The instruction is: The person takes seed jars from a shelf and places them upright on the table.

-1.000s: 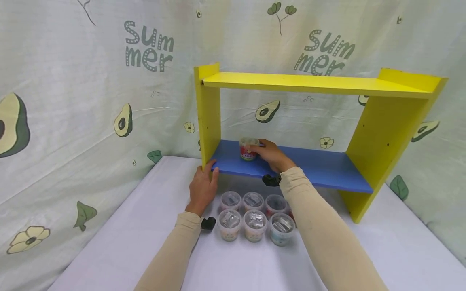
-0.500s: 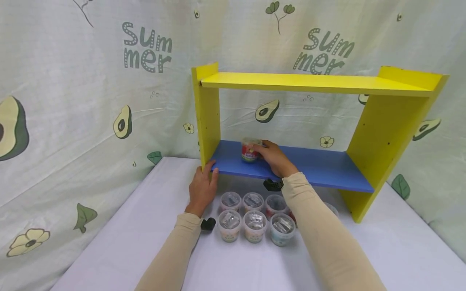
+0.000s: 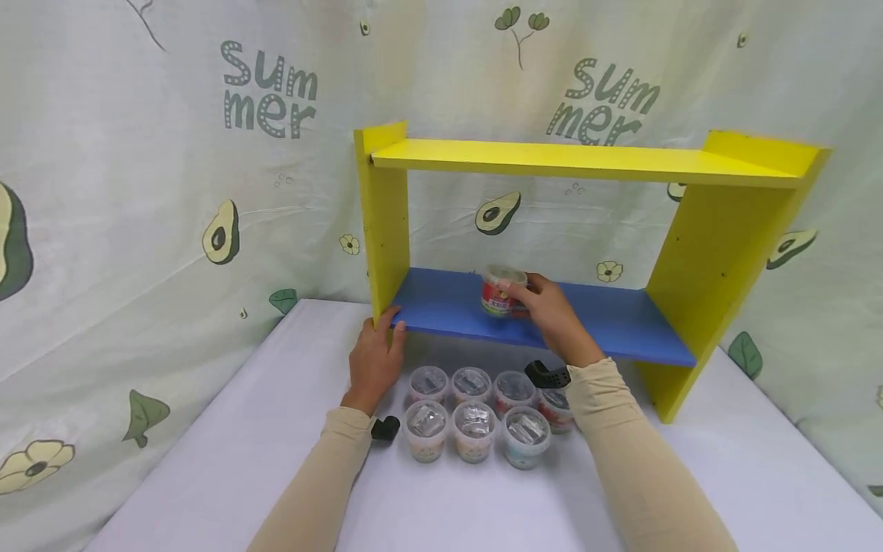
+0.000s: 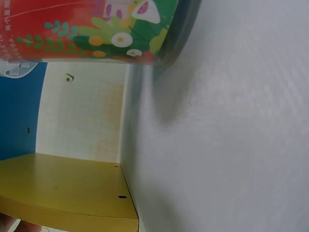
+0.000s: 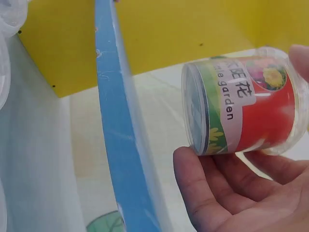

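My right hand [image 3: 555, 316] grips a clear plastic tub [image 3: 498, 291] with a red and green flower label, held over the front part of the blue shelf board [image 3: 441, 295]. In the right wrist view the fingers curl under the tub [image 5: 260, 108], the thumb is on its other side, and "little garden" shows on the label. At the shelf unit's lower left my left hand [image 3: 372, 364] holds the front edge of the yellow side panel [image 3: 386, 230], beside the blue board's corner. Its fingertips [image 4: 26, 227] show past the panel in the left wrist view.
Below the blue board, several lidded plastic tubs [image 3: 473, 431] stand in two rows on the white table [image 3: 290, 445]. A yellow top board [image 3: 566, 159] spans above the right hand, and a yellow right panel [image 3: 724, 261] bounds the unit. Patterned cloth [image 3: 297, 199] hangs behind.
My right hand has carried the tub rightward and nearer the blue board's front edge. My left hand stays at the panel. The head view has turned slightly right.
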Demonstrator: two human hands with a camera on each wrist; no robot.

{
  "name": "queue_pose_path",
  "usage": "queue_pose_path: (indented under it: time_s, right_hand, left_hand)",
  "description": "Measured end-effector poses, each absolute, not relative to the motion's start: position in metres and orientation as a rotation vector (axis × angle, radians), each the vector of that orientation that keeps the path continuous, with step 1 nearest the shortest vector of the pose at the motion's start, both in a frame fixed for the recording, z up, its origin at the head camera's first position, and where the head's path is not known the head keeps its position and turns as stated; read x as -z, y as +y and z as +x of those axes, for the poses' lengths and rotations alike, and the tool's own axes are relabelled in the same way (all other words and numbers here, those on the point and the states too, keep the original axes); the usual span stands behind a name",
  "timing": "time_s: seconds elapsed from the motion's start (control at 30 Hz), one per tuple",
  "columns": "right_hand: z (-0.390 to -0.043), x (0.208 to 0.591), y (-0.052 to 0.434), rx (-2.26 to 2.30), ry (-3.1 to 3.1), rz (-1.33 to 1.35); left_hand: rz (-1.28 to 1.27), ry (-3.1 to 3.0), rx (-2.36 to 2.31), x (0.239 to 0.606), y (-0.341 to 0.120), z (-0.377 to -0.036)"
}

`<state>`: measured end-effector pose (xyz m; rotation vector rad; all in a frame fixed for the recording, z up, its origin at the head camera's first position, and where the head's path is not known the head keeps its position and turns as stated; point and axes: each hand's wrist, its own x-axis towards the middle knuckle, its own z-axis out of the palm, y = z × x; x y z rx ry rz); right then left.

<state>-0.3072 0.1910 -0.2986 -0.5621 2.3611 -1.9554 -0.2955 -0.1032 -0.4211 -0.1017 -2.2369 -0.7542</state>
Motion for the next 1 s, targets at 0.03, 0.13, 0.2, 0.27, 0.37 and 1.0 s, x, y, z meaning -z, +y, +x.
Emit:
queue_pose_path:
  time_s: [0.03,0.13,0.2,0.27,0.37,1.0]
  right_hand:
    - [-0.303,0.298,0.193,1.972,2.358,-0.572]
    - [-0.292,0.297,0.202,2.005,2.369,-0.621]
    - [-0.284,0.295,0.209,2.026,2.376,-0.644]
    - [-0.276,0.295,0.216,2.042,2.382,-0.649]
    - [-0.266,0.296,0.226,2.073,2.374,-0.647]
    - [-0.214,0.31,0.273,1.952,2.43,-0.594]
  left_hand:
    - [-0.099,-2.238,0.752,0.42,-0.104,-0.295]
    - [-0.101,-2.239,0.751,0.418,-0.107,-0.295]
    - [-0.105,-2.246,0.751,0.417,-0.108,-0.296]
    - [-0.108,-2.248,0.751,0.418,-0.109,-0.296]
    - [-0.107,-2.245,0.752,0.418,-0.108,-0.297]
    - [-0.097,-2.265,0.777,0.419,-0.103,-0.292]
